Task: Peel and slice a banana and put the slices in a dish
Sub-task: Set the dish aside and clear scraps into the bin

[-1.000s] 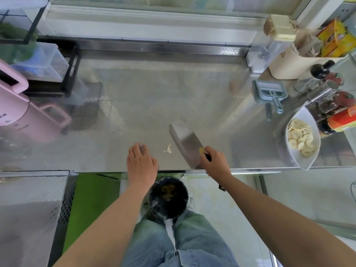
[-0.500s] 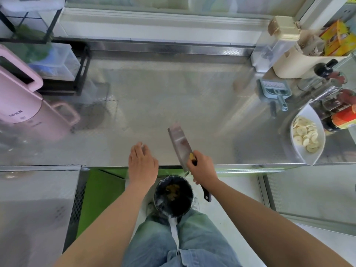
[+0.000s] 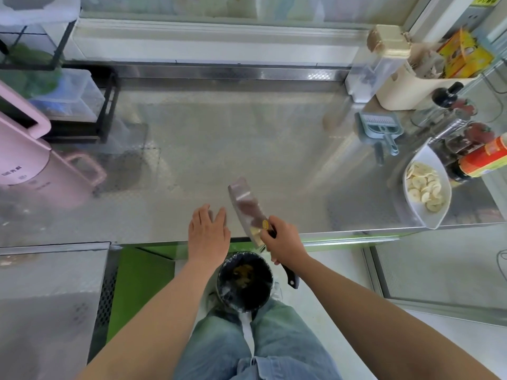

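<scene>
Banana slices (image 3: 424, 186) lie heaped in the white dish (image 3: 428, 219), far to the right of the cleaver (image 3: 245, 207) and well apart from both my hands. My right hand (image 3: 285, 239) is curled round the cleaver's black handle, and the end of the handle sticks out below my palm. The broad blade points up and away from me, tilted over the steel counter (image 3: 247, 133). A pale scrap (image 3: 255, 231) clings to the blade near its heel, just beside my right fingers (image 3: 267, 234). My left hand (image 3: 210, 234) lies just left of the cleaver, fingers straight and flat on the counter, holding nothing.

The counter's near edge runs right under the cleaver's heel and under both wrists. Beyond the cleaver's tip bare steel stretches to the back wall. Directly below the cleaver, off the counter, a black-lined bin (image 3: 244, 286) stands between my knees with dark scraps inside. Far left of the cleaver stands a pink kettle (image 3: 24, 160). To the cleaver's far right, behind the dish, are a blue-grey brush (image 3: 380, 127) and a red-labelled bottle (image 3: 485, 160). The dish's lower corner overhangs the counter's front edge.

I count one cleaver, one dish, one bin, one kettle and two hands. The slices overlap too much to count.
</scene>
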A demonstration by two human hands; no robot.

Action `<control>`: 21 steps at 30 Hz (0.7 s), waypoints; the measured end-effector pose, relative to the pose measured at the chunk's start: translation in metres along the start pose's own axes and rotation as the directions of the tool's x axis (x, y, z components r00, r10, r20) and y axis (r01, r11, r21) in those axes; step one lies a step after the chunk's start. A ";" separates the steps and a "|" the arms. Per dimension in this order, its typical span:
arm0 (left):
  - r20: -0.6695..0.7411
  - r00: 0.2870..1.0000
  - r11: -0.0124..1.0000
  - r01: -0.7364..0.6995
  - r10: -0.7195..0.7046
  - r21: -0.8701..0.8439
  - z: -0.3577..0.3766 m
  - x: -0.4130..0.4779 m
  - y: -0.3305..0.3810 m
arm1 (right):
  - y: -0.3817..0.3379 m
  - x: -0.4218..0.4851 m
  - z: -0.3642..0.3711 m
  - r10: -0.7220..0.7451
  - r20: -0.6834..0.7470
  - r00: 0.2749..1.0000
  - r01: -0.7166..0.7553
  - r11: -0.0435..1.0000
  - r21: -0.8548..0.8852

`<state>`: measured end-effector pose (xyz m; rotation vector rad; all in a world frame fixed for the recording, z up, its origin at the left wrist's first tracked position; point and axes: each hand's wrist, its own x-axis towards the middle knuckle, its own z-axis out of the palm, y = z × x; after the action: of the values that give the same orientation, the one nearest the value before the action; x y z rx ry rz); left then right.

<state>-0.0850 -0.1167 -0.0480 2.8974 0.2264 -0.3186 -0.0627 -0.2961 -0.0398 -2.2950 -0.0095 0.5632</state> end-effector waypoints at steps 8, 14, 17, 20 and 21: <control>0.010 0.999 0.999 -0.035 0.035 -0.004 0.001 0.006 0.014 | 0.012 -0.004 -0.009 0.045 -0.014 0.999 -0.045 0.999 0.027; 0.009 0.999 0.999 -0.041 0.041 0.015 0.001 0.009 0.020 | 0.019 0.014 -0.042 0.126 -0.134 0.983 -0.087 0.961 0.262; 0.017 0.999 0.999 -0.043 0.043 0.018 0.001 0.010 0.020 | 0.033 0.021 -0.049 0.117 -0.146 0.982 -0.095 0.985 0.146; 0.028 0.999 0.999 -0.037 0.037 0.024 0.003 0.009 0.020 | 0.040 0.018 -0.045 0.097 -0.069 0.993 -0.094 0.995 0.044; 0.032 0.999 0.999 -0.037 0.036 0.027 0.003 0.010 0.020 | 0.040 0.016 -0.043 0.079 -0.050 0.996 -0.077 0.997 0.030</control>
<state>-0.0728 -0.1356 -0.0493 2.9176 0.1650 -0.3634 -0.0377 -0.3509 -0.0475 -2.2897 0.1130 0.5407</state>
